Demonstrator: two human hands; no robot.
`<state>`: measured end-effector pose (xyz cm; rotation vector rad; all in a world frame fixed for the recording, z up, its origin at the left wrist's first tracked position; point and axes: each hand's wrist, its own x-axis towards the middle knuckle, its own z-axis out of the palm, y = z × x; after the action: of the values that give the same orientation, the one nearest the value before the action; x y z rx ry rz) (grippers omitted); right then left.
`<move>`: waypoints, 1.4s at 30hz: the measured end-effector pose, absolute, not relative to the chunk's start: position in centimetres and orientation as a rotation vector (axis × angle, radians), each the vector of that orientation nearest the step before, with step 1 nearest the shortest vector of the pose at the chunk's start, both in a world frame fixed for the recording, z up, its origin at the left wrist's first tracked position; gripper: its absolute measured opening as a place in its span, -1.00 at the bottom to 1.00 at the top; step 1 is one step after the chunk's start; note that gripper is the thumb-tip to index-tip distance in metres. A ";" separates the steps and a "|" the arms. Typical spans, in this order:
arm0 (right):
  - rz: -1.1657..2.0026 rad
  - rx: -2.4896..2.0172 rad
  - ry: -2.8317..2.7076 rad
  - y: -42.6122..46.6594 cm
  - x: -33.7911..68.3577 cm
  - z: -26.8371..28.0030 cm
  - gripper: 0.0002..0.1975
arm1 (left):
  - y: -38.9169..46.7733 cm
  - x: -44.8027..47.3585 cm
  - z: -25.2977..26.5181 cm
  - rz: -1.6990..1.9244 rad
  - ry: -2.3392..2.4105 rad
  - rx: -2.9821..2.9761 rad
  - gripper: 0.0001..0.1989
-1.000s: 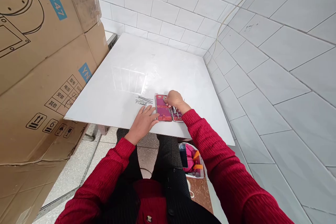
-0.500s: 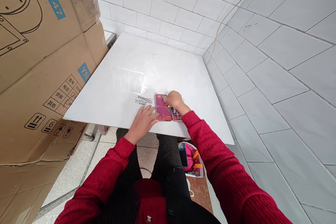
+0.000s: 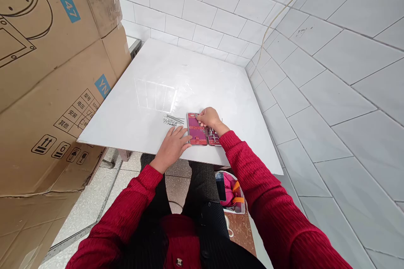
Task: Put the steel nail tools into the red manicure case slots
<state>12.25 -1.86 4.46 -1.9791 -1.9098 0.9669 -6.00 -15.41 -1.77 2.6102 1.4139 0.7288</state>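
An open manicure case (image 3: 197,135) with a purple and red lining lies near the front edge of the white table. My left hand (image 3: 172,143) rests flat, fingers spread, with its thumb side at the case's left edge. Over the upper middle of the case, my right hand (image 3: 208,117) is closed in a pinch. A small greyish metal tool shows at its fingertips, too small to name. Small scissors (image 3: 214,139) and other metal tools sit in the case's right half, partly hidden by my right hand. Several thin metal pieces (image 3: 173,119) lie in a pile left of the case.
A large cardboard box (image 3: 63,92) stands along the left of the table (image 3: 202,80). Tiled walls (image 3: 202,21) border the back and right. Below the table's front edge, a white container (image 3: 232,208) holds a phone and pink and orange items.
My right hand has shifted slightly upward over the case, its fingers still pinched. The left hand stays in place. The view has moved a little.
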 end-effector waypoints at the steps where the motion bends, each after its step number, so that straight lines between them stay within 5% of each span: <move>1: 1.024 -1.963 -1.877 -1.8 12.3 4.5 -0.73 | -15.4 -6.0 -1.8 0.731 1.412 2.608 -0.69; 7: 1.109 -1.956 -1.899 -1.1 12.2 4.8 -0.70 | -15.4 -6.0 -1.8 0.767 1.399 2.572 -0.70; 23: 0.557 -1.992 -2.484 -2.0 10.9 5.5 -0.72 | -15.4 -6.0 -1.9 0.761 1.408 2.592 -0.70; 33: 1.341 -1.735 -1.974 0.5 13.1 4.5 -0.79 | -15.5 -5.9 -1.7 0.717 1.428 2.611 -0.70; 42: 1.523 -1.519 -1.924 2.5 14.0 4.1 -0.81 | -15.4 -6.0 -1.8 0.712 1.427 2.608 -0.70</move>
<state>13.99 2.47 4.15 -1.5194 -1.9235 1.5228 -5.97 -15.42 -1.80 2.6081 1.4272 0.7118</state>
